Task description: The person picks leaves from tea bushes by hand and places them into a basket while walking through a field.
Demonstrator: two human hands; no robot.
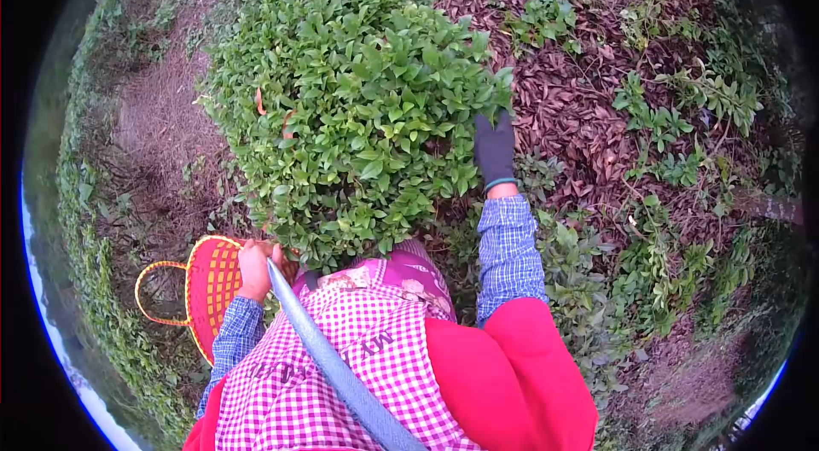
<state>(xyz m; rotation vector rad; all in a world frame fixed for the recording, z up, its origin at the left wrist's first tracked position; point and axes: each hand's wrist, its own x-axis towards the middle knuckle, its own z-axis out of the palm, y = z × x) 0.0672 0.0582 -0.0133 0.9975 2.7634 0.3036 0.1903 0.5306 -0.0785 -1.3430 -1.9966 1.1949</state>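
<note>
A red and yellow woven basket [215, 285] hangs at my left side, with one looped handle sticking out to the left. My left hand [254, 267] is bare and closed at the basket's inner rim, beside a grey-blue strap [320, 349] that crosses my front. In front of me a dense bush [358, 93] of glossy green leaves fills the middle of the view. My right hand [495, 148], in a dark glove, reaches to the bush's right edge. Its fingertips go in under the leaves, so whether they grip anything is hidden.
Brown dry leaves [572, 114] cover the ground right of the bush, with small green plants [657, 118] among them. A bare earthy strip [162, 114] runs along the left, and more low greenery borders it. My checked apron [341, 357] touches the bush's near edge.
</note>
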